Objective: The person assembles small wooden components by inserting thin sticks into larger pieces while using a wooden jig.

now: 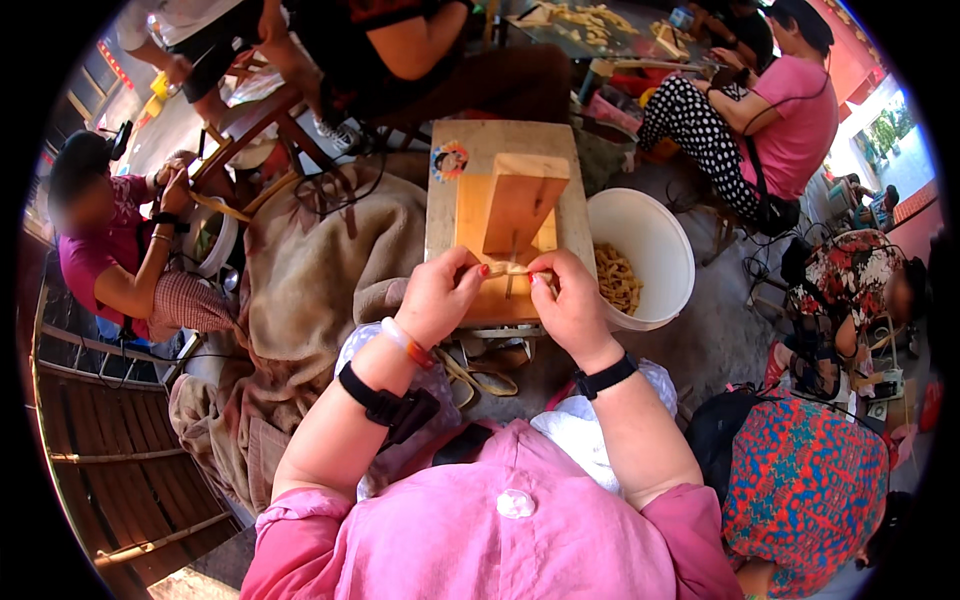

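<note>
My left hand [438, 298] and my right hand [573, 308] meet over a wooden stand. Between them they stretch a short pale tan strip [508, 269], each pinching one end with thumb and fingertips. The strip lies across a thin metal rod [509, 288] below an upright wooden block [522, 205]; whether it touches the rod I cannot tell. The block stands on a wooden base [473, 215] that rests on a larger board [500, 137]. Just right of my right hand is a white bucket [665, 255] holding many twisted tan pieces [617, 280].
A brown blanket [320, 260] is heaped to the left. Other people sit close: one in pink [110, 250] at the left, one in polka-dot trousers [690, 125] at the upper right. A far table [560, 40] bears more tan pieces. Sandals [480, 378] lie beneath the stand.
</note>
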